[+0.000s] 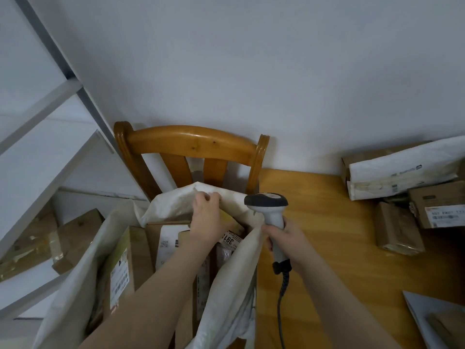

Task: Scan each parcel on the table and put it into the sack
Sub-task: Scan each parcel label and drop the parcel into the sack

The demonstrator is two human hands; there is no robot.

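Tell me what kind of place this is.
Probably a small parcel-sorting room: a barcode scanner, labelled cardboard parcels on a wooden table, a white sack holding boxes.

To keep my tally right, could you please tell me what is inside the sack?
Several labelled cardboard parcels stand inside the sack, whose far rim the left hand grips. Whatever lies beneath them is covered.

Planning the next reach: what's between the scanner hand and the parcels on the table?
Head view: only bare wooden table between the right hand holding the scanner and the parcels.
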